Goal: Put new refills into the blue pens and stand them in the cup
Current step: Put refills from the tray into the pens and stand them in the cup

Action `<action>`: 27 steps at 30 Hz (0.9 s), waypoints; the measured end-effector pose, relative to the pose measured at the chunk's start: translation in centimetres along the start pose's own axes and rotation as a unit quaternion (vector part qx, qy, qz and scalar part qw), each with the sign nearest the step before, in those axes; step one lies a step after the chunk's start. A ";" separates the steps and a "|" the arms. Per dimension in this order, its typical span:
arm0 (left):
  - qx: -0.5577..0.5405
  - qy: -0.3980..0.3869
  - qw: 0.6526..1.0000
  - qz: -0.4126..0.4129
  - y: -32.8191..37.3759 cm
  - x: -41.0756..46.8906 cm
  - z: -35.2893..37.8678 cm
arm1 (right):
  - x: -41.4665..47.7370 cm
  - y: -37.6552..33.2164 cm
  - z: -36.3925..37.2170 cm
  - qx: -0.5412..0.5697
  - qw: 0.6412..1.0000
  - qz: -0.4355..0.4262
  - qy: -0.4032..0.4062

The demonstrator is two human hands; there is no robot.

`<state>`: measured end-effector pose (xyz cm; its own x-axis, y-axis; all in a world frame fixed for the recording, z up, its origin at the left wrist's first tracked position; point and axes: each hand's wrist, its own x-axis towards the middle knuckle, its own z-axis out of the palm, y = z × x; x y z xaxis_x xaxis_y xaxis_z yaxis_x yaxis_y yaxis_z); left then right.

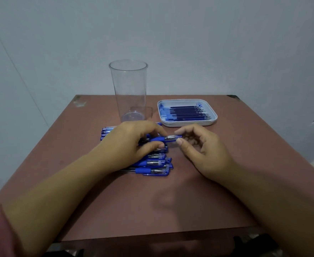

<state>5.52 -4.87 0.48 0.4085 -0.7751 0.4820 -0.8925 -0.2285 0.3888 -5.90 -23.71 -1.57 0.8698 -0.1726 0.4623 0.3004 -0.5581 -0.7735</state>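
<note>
A blue pen [168, 139] is held level just above the pile of blue pens [156, 164] lying on the table. My left hand [132, 143] grips its barrel, thumb below and fingers over the top. My right hand [202, 145] pinches the clear cap end between thumb and forefinger. A tall clear plastic cup [129, 89] stands upright behind the pile, with nothing in it. To the right, a white tray [213, 117] holds several dark blue refills [187, 113] laid side by side.
The reddish-brown table [152, 201] has bare surface in front of the pile and on both sides. A pale wall stands close behind the table's far edge. A small clear lid or dish [148, 112] lies behind the cup's base.
</note>
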 end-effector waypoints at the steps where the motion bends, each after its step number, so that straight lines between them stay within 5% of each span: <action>1: -0.001 0.002 1.000 0.002 -0.1 -0.1 0.0 | 0.0 0.0 0.1 0.001 1.000 -0.001 -0.003; 17: -0.018 -0.023 0.998 0.052 0.0 -0.5 0.0 | -0.5 0.0 0.6 -0.159 0.976 -0.140 0.057; 27: 0.034 0.006 0.999 0.003 -1.2 -1.5 -0.7 | -0.4 0.3 -0.2 -0.126 0.987 -0.094 0.044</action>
<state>6.09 -3.08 -0.16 0.4053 -0.7697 0.4933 -0.9056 -0.2644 0.3317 -6.20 -23.98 -1.89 0.7681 -0.1103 0.6308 0.3359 -0.7693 -0.5435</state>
